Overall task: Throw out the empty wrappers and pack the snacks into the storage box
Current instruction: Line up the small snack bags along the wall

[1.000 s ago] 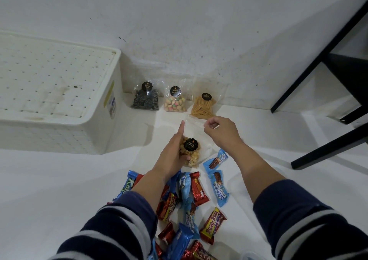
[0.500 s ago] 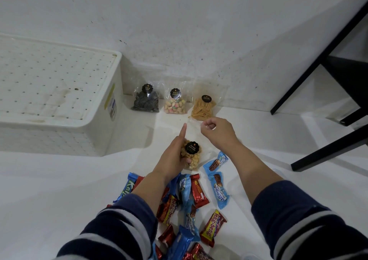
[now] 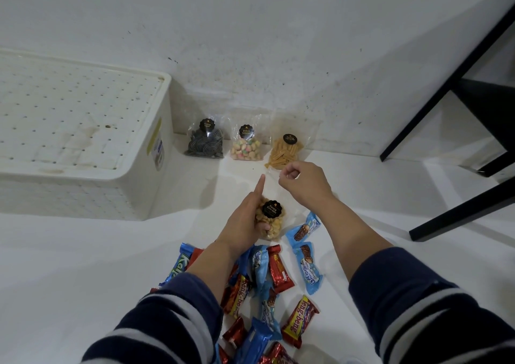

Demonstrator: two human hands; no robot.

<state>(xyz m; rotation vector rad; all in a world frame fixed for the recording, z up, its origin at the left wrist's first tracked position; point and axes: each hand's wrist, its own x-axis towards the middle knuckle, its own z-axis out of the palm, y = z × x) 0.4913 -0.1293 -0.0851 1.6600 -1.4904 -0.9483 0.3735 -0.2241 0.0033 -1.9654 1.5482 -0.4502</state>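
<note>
your left hand (image 3: 245, 221) held the nut bag (image 3: 270, 220), fingers curled round it. your right hand (image 3: 302, 182) pinched its clear top. the storage box (image 3: 156, 129) was shut, with no snacks packed yet.

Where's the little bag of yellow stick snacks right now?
The bag of yellow sticks stands against the wall, rightmost of three bags, beside the pastel biscuit bag.

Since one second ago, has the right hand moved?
Yes. The right hand moved away from the person, toward the stick-snack bag at the wall.
</note>
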